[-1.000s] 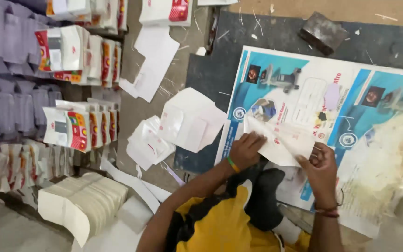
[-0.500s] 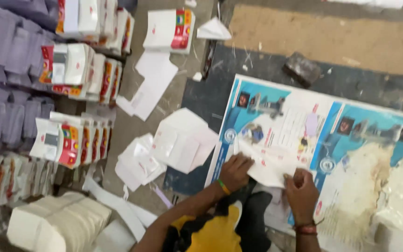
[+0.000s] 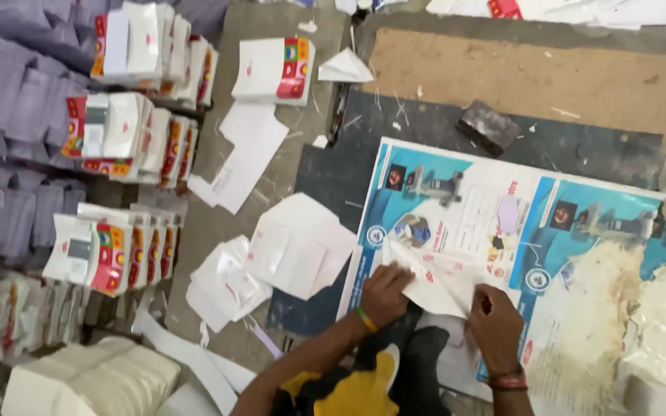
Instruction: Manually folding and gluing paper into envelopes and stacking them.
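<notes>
- A large printed poster [image 3: 456,208], blue and white with small machine pictures, lies flat at centre right.
- Stacks of white cartons with red, yellow and green panels [image 3: 109,254] stand in rows at left.
- One such carton [image 3: 275,71] lies alone at top centre.
- Flat white paper packets [image 3: 298,245] lie just left of the poster.

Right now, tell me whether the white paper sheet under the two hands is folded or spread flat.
Partly folded: the white paper sheet shows angled creases, left hand and right hand pressing it.
</notes>
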